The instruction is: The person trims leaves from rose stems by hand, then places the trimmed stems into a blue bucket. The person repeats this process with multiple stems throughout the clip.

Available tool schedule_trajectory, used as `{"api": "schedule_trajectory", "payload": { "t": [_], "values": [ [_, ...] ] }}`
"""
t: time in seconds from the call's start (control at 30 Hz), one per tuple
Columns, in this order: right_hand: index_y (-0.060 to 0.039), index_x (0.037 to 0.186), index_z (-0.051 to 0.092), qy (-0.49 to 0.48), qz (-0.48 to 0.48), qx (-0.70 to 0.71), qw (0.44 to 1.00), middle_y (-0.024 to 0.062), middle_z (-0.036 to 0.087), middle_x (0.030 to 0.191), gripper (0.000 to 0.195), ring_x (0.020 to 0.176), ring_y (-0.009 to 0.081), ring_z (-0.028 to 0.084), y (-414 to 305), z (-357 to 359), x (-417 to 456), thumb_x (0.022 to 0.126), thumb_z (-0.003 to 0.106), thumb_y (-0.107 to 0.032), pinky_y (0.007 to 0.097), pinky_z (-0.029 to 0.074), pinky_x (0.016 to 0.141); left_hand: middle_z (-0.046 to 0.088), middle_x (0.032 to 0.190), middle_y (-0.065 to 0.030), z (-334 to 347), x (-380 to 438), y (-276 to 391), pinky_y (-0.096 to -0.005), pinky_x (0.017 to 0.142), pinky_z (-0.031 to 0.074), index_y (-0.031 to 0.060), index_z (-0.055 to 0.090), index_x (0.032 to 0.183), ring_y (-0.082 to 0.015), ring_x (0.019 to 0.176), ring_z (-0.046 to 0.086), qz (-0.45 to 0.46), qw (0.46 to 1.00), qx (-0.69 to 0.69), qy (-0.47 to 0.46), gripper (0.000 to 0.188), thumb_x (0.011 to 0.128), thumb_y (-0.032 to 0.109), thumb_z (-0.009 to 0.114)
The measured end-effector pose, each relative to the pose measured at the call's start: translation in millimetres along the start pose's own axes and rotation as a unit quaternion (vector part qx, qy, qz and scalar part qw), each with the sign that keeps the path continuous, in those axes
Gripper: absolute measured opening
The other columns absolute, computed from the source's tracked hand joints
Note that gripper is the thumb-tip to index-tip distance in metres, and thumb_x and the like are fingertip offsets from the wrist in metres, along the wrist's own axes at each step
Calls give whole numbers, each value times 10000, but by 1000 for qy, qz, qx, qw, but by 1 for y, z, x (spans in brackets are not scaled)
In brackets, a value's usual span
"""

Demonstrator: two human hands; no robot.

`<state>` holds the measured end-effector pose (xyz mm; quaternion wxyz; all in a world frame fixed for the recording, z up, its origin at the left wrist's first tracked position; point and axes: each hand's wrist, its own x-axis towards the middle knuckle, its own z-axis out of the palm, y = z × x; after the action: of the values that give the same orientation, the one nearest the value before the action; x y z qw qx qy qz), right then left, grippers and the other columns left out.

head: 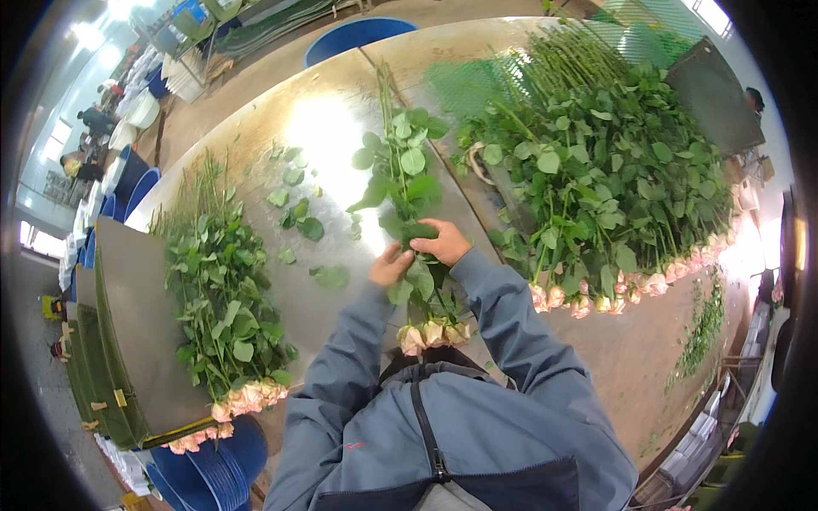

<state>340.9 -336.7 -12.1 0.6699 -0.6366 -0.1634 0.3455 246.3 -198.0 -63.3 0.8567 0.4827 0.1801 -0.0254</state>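
Note:
Both hands are around a small bunch of cut roses (402, 172) over the metal table (345, 230). The stems point away from me, and several pale pink blooms (434, 335) hang at the near edge, close to my jacket. My left hand (390, 264) touches the leafy stems from the left, fingers partly curled. From the right, my right hand (442, 241) closes thumb and fingers on the leaves and stems. Foliage hides part of the fingers, so whether the left hand grips a stem or only a leaf is unclear.
A large pile of roses (613, 153) lies on the right, by green netting (466, 86). Another pile (223, 281) lies left beside an upright panel (150, 319). Loose leaves (300, 217) are scattered between. Blue tubs (211, 469) stand lower left; a blue tub (358, 38) stands beyond the table.

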Motion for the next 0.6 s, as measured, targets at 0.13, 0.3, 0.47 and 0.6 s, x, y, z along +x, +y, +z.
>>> {"api": "schedule_trajectory", "payload": {
  "t": [0.13, 0.3, 0.47, 0.6],
  "values": [
    [55, 1051, 514, -3, -43, 59, 997, 72, 595, 875, 416, 756, 111, 539, 6, 42, 15, 691, 646, -106, 240, 442, 685, 557, 969, -43, -24, -24, 27, -245, 698, 461, 49, 423, 1164, -109, 833, 539, 25, 997, 31, 68, 423, 786, 109, 606],
    [30, 1030, 539, 11, -43, 1, 999, 99, 612, 851, 401, 765, 153, 559, 36, 82, 27, 679, 644, -133, 276, 443, 711, 556, 966, -54, -63, -57, 31, -249, 713, 454, 49, 403, 1161, -118, 841, 536, 50, 979, 119, 157, 482, 752, 125, 646],
    [-14, 1021, 560, 75, 7, -194, 978, 166, 610, 883, 401, 834, 261, 585, 81, 104, 45, 661, 643, -170, 326, 441, 743, 550, 965, -70, -94, -63, -2, -272, 747, 446, 15, 411, 1121, -134, 850, 526, 43, 954, 172, 241, 485, 701, 50, 650],
    [-33, 1009, 567, 60, -52, -234, 969, 179, 598, 912, 386, 869, 308, 568, 80, 120, 47, 670, 636, -203, 356, 432, 770, 538, 979, -77, -132, -51, -46, -287, 755, 440, -19, 414, 1104, -157, 872, 518, 126, 935, 166, 287, 445, 714, 33, 623]
  ]
}}
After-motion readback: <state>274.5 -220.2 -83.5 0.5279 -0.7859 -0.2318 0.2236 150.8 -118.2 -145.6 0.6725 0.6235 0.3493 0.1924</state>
